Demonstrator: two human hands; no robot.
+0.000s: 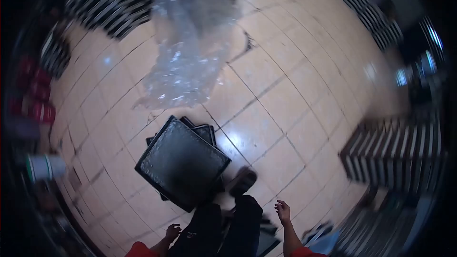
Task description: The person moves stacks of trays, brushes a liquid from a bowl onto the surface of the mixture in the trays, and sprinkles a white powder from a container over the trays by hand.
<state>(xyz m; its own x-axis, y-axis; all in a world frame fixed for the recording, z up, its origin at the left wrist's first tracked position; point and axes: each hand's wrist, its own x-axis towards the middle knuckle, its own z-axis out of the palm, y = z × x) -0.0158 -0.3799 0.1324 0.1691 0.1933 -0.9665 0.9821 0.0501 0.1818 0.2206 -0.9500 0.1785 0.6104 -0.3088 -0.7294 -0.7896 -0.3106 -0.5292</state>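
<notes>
My left hand (173,232) hangs low beside my left leg, its fingers loosely bent and nothing seen in them. On the other side, my right hand (283,211) is held out over the floor, empty, with fingers apart. In front of my feet lies a stack of black square tray-like pieces (183,162); the top one is turned at an angle to those below. Neither hand touches the stack. Beyond it, a crumpled clear plastic sheet (181,74) spreads over the tiled floor, blurred toward the top of the view.
Tall stacks with dark and light layers stand at the upper left (116,4), upper right (366,12) and right (392,154). A white bucket-like container (45,167) is at the left edge, below some red items (40,95). More dark pieces (269,240) lie behind my legs.
</notes>
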